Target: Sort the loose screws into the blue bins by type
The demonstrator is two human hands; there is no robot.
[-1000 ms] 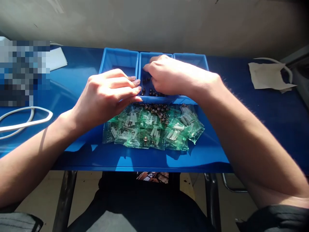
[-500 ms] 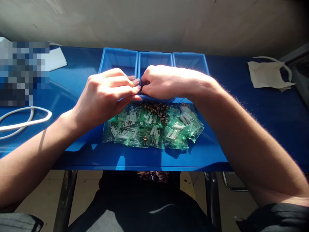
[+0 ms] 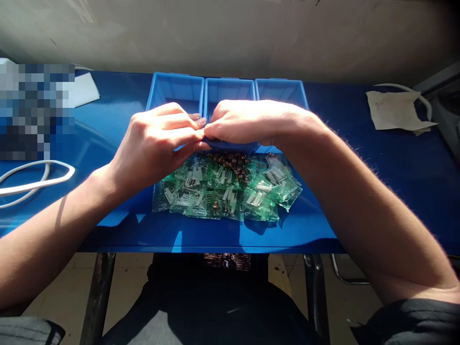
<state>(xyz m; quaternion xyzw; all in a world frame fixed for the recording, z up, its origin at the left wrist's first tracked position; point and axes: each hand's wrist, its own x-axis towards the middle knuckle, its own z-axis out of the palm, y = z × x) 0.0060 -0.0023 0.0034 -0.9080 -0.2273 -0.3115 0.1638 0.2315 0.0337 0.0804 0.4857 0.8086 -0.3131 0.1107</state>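
Three blue bins stand side by side: a left bin [image 3: 176, 88], a middle bin [image 3: 230, 86] and a right bin [image 3: 280, 87]. My left hand [image 3: 163, 136] is at the front of the left and middle bins, thumb and fingertips drawn together at the middle bin's front left corner. Over the middle bin, my right hand [image 3: 239, 122] is curled, its fingertips hidden inside. The two hands meet at that corner. What either holds cannot be made out. In front lie green clear packets [image 3: 226, 196] with white pieces, and a pile of small brown metal screws [image 3: 235, 165].
On the blue table [image 3: 118, 115], a white cable [image 3: 53, 177] loops at the left near a white sheet [image 3: 84, 90]. A crumpled paper [image 3: 395, 110] lies at the right by another cable. A wall rises behind the bins.
My right hand has shifted slightly left, and its thumb side now touches my left fingertips. My left hand has barely moved.
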